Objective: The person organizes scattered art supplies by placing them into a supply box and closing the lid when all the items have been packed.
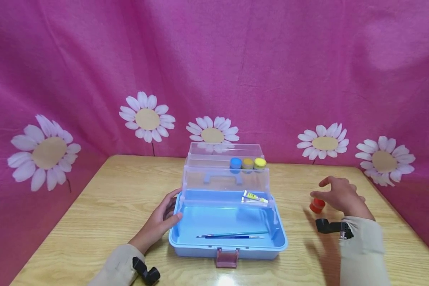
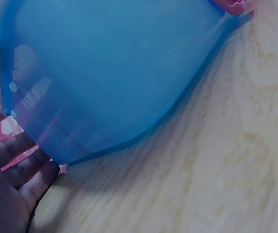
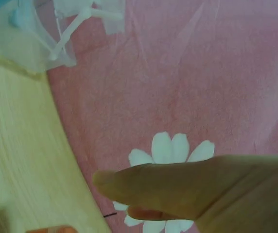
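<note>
A light blue plastic storage box (image 1: 228,253) stands with its clear lid raised, a pink latch (image 1: 227,258) at its front. My left hand (image 1: 161,222) holds the box's left side, thumb over the rim and fingers along the outer wall; the left wrist view shows those fingers (image 2: 20,167) against the blue wall. To the right, a small red paint pot (image 1: 317,205) is on the table. Just behind and above it is my right hand (image 1: 341,194), thumb and forefinger apart with nothing seen between them. In the right wrist view only the pot's edge (image 3: 51,229) shows.
Two paintbrushes (image 1: 232,235) lie inside the box. A yellow paint tube (image 1: 254,196) lies in a clear tray. Blue (image 1: 235,163), ochre (image 1: 248,163) and yellow pots (image 1: 259,163) are at the upper tray's right end. A pink flowered cloth (image 1: 271,79) hangs behind the wooden table (image 1: 121,198).
</note>
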Motion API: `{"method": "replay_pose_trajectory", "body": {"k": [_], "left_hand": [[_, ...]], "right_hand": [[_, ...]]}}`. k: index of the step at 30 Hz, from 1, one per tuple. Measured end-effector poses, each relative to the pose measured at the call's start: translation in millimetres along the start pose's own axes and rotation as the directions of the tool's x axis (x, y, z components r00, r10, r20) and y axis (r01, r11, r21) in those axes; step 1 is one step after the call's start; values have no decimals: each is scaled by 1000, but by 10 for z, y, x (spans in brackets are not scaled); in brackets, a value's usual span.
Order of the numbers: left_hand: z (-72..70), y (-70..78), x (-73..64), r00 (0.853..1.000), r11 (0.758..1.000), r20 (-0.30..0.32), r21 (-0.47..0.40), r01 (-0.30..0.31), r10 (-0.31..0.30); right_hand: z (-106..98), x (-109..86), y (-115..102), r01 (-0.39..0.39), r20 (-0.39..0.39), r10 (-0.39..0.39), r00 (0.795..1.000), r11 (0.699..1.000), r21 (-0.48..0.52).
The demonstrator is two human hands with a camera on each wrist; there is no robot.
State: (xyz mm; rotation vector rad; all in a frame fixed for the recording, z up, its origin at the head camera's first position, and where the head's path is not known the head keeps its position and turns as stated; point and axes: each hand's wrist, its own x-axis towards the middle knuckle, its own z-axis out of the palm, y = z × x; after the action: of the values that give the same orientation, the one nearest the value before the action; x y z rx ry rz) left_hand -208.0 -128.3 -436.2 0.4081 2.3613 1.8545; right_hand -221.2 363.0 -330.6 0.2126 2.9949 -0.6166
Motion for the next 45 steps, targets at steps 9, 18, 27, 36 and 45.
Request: {"method": "replay_pose_trajectory", "body": {"k": [9, 18, 27, 36, 45], "left_hand": [[2, -2, 13, 1000, 1000, -5, -5, 10, -10], [5, -2, 1, 1000, 1000, -3, -1, 13, -13], [6, -22, 9, 1000, 1000, -5, -1, 0, 0], [16, -28, 12, 1000, 1000, -4, -16, 2, -2], [12, -32, 15, 1000, 1000, -5, -10, -3, 3]], "right_hand": [[-8, 38, 64, -43, 60, 41, 997, 998, 40], [9, 6, 94, -77, 76, 73, 994, 996, 53], [23, 17, 94, -116, 128, 113, 985, 993, 13], [48, -10, 100, -129, 138, 120, 983, 990, 55], [109, 36, 147, -118, 140, 111, 984, 992, 45]]}}
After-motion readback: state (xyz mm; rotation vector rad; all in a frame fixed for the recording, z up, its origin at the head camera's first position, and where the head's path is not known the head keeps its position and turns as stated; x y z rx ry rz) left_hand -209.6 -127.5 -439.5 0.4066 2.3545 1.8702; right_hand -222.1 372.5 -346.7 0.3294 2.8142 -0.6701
